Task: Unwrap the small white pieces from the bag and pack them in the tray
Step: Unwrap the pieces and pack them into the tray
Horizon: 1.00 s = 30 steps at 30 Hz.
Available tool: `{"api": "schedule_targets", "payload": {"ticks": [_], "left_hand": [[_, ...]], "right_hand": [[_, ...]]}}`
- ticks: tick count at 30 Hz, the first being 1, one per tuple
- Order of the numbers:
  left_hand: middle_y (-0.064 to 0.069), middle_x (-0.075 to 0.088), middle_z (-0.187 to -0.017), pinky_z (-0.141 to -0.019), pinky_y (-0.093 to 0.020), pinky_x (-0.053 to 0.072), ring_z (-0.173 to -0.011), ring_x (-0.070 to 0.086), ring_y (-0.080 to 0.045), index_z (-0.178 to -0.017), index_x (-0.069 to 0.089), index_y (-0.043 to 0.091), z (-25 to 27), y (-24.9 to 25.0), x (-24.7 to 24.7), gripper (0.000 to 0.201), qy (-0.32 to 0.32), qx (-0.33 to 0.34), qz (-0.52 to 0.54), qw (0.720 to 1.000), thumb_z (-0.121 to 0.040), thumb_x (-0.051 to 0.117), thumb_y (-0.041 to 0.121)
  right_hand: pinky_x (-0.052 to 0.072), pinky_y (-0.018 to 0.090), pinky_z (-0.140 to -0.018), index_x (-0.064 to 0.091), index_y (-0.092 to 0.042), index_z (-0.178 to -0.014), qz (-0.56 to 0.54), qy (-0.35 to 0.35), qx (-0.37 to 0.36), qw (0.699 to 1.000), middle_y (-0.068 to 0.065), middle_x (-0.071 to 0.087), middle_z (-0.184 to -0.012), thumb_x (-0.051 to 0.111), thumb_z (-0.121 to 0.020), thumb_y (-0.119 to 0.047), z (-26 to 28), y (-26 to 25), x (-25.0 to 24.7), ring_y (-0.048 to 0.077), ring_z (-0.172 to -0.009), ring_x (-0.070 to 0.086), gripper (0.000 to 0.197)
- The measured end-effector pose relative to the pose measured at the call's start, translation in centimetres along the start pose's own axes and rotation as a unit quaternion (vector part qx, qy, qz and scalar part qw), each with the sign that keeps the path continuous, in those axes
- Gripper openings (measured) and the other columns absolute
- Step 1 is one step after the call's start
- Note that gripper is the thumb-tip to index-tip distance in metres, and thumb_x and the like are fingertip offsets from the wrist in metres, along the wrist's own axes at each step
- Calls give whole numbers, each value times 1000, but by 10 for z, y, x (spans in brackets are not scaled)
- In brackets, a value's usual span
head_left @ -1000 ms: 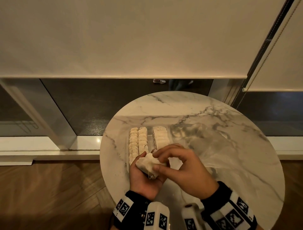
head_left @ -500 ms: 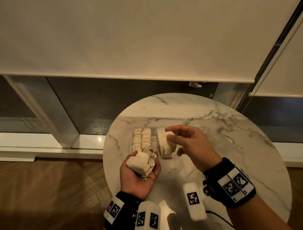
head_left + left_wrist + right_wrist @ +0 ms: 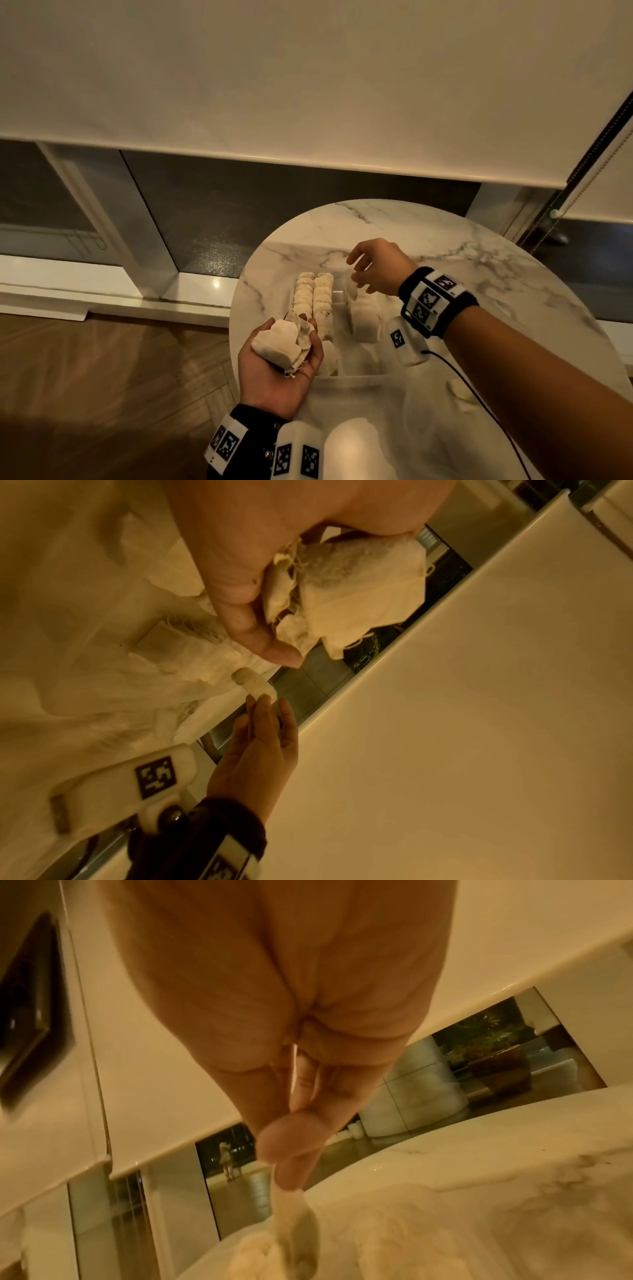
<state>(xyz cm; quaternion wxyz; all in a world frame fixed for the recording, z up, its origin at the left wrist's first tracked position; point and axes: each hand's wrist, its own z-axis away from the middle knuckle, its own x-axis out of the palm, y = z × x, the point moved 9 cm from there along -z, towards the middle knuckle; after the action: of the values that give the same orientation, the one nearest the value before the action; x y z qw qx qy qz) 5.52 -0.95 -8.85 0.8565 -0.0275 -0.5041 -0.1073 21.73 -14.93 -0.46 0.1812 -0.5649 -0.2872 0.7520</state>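
My left hand [image 3: 274, 373] lies palm up at the table's left edge and holds a bundle of small white pieces [image 3: 279, 342]; the left wrist view shows the thumb [image 3: 246, 620] curled against that bundle [image 3: 356, 588]. My right hand [image 3: 373, 270] reaches over the far end of the clear tray [image 3: 339, 298] and pinches one white piece [image 3: 351, 287] between thumb and fingers, as the right wrist view shows [image 3: 291, 1213]. Two filled rows of pieces [image 3: 313, 298] lie on the tray's left. A third, partly filled row [image 3: 363, 315] lies under my right wrist.
The tray sits on a round marble table [image 3: 445, 240] whose left edge drops to a wooden floor [image 3: 102, 377]. A window and a lowered roller blind [image 3: 308, 85] stand behind. White fabric [image 3: 359, 404] covers the table's near side, with a loose white bit [image 3: 459, 390] on the right.
My right hand left the bundle with one piece and carried it forward over the tray's third row to its far end. My left hand stayed, still holding the bundle.
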Motion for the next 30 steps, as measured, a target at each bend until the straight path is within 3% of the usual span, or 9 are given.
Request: {"api": "schedule_targets", "payload": {"ticks": [5, 8, 11, 16, 22, 26, 30], "left_hand": [[-15, 67, -106, -81, -39, 53, -98, 63, -30, -115, 63, 7, 1, 6, 0, 35, 4, -2, 17, 1000, -89, 58, 30], [-16, 66, -106, -85, -39, 50, -100, 62, -30, -112, 62, 7, 3, 11, -2, 33, 10, 3, 23, 1000, -89, 58, 30], [-15, 67, -106, -81, -40, 54, -97, 63, -31, -113, 63, 9, 2, 15, -4, 33, 7, 8, 25, 1000, -88, 58, 30], [-18, 70, -92, -71, -40, 58, -82, 66, -32, -102, 65, 7, 2, 19, -2, 29, 13, 19, 30, 999, -88, 58, 31], [-18, 70, -93, -72, -40, 57, -85, 64, -31, -101, 65, 7, 1, 23, -3, 29, 18, 23, 40, 999, -91, 56, 32], [-17, 68, -96, -81, -38, 53, -90, 63, -30, -101, 65, 7, 1, 26, -7, 29, 24, 26, 35, 999, -91, 56, 32], [-16, 68, -101, -79, -41, 55, -95, 63, -30, -106, 65, 8, 0, 28, -9, 30, 24, 25, 39, 999, -91, 56, 32]], "right_hand": [[62, 29, -73, 72, -17, -108, 100, -67, 26, 992, 3, 71, -101, 73, -88, -9, -32, 5, 29, 18, -87, 71, 22], [56, 27, -79, 75, -20, -108, 163, -66, 29, 984, 2, 72, -105, 74, -86, -13, -46, 8, 35, 19, -95, 67, 22], [55, 28, -85, 78, -20, -103, 198, -62, 31, 978, 1, 74, -106, 75, -85, -16, -58, 11, 38, 20, -98, 67, 19], [59, 34, -84, 79, -17, -96, 209, -40, 41, 976, 3, 75, -99, 73, -85, -17, -72, 15, 42, 22, -92, 68, 12], [61, 38, -81, 76, -13, -94, 198, 4, 76, 977, 7, 73, -93, 69, -85, -14, -79, 18, 40, 25, -84, 68, 11], [62, 36, -75, 74, -15, -90, 199, 8, 94, 975, 6, 72, -87, 69, -82, -16, -79, 21, 40, 24, -76, 70, 9], [63, 36, -70, 73, -16, -89, 195, 3, 104, 975, 6, 72, -81, 65, -83, -15, -82, 28, 43, 24, -67, 72, 10]]}}
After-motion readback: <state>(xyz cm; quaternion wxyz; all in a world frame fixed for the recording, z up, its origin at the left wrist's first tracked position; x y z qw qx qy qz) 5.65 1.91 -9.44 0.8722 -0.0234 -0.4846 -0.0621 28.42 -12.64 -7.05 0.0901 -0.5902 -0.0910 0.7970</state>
